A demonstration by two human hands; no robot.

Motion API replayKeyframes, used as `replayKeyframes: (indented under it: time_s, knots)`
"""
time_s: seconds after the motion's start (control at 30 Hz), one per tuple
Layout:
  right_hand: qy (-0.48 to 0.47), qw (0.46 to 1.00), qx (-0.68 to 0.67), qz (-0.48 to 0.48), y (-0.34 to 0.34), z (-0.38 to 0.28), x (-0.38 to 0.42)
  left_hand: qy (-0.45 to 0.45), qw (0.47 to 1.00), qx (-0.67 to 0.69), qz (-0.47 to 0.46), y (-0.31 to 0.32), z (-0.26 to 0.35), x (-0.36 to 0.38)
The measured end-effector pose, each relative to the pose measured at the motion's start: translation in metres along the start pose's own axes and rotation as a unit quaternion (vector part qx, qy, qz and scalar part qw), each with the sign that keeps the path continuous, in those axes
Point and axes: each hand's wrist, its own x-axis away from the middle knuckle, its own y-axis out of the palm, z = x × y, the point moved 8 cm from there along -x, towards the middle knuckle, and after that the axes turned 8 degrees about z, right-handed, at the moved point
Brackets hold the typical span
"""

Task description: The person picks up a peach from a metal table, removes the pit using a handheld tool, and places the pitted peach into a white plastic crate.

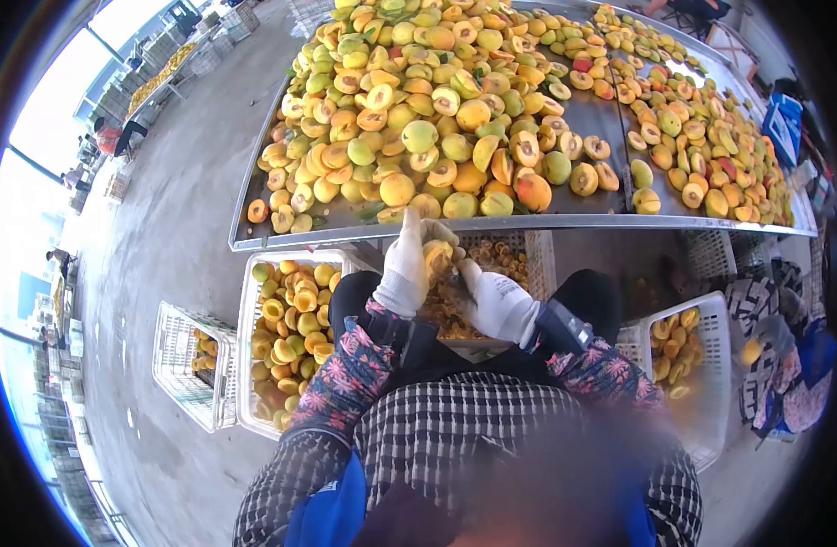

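Note:
Both hands wear white gloves and meet just below the front edge of a metal table [345, 235]. My left hand [411, 264] is closed round a yellow peach piece [437, 259]. Against that piece is my right hand [493, 299], its fingers closed; what they hold is too small to make out. Halved and whole peaches [418, 137] are heaped on the table beyond the hands. Beneath the hands, a crate [539, 264] holds small brown pits and scraps [455, 310].
At the left stand a white crate of peach halves [247, 342] and another white crate [177, 356]. A white crate [715, 365] with halves is at the right, beside patterned cloth [755, 365]. People work at far-left tables; one person [118, 137] bends there.

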Motion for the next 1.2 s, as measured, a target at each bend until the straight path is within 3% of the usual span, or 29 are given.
replayKeyframes:
  time_s: [0.07,0.17,0.2,0.33,0.43,0.47,0.53,0.57,0.63,0.73,0.8,0.87,1.0,1.1,1.2]
  knots:
    - [0.01,1.0,-0.016,0.017,-0.002,0.0,-0.005,0.015,0.997,0.067,-0.025,0.005,0.008,-0.001]
    - [0.047,0.959,-0.276,0.047,0.005,0.0,-0.012,0.322,0.942,-0.076,0.048,0.003,0.033,0.007]
    - [0.043,0.912,-0.405,0.045,0.016,-0.002,-0.012,0.349,0.929,-0.105,0.058,0.002,0.034,0.014]
    - [0.027,0.993,-0.107,-0.04,0.006,-0.007,-0.012,0.166,0.983,-0.067,0.026,-0.001,0.027,0.008]
    - [0.036,0.992,-0.096,-0.079,0.009,0.002,-0.011,0.028,0.986,-0.161,0.029,-0.004,0.015,0.001]
    - [0.03,0.995,-0.068,-0.074,0.004,-0.003,-0.011,0.053,0.985,-0.164,0.023,-0.005,0.015,-0.004]
    - [-0.01,0.978,-0.208,0.008,0.024,0.012,-0.012,0.085,0.993,-0.085,0.02,-0.003,0.013,-0.01]
    - [-0.029,0.959,-0.278,0.051,0.024,0.005,-0.014,0.1,0.994,-0.046,0.018,-0.001,0.013,-0.01]
    - [0.2,0.86,-0.465,-0.067,0.037,0.01,-0.002,0.102,0.994,0.001,0.041,0.0,0.014,-0.005]
    - [0.33,0.752,-0.559,-0.114,0.033,-0.001,0.009,0.08,0.993,0.049,0.071,0.001,0.011,-0.005]
    - [0.361,0.708,-0.605,-0.057,0.032,-0.009,0.006,0.062,0.991,0.08,0.09,0.001,0.007,-0.005]
    - [0.322,0.743,-0.584,-0.056,0.031,-0.004,0.003,0.048,0.986,0.113,0.11,0.001,0.004,-0.005]
    - [0.375,0.713,-0.592,-0.039,0.03,-0.005,0.011,-0.021,0.989,0.086,0.116,0.003,-0.005,-0.007]
    - [0.355,0.599,-0.708,-0.118,0.042,-0.007,0.017,-0.022,0.99,0.109,0.088,0.006,-0.01,-0.01]
    - [0.337,0.532,-0.754,-0.186,0.044,-0.013,0.02,-0.083,0.99,0.097,0.066,0.009,-0.014,-0.008]
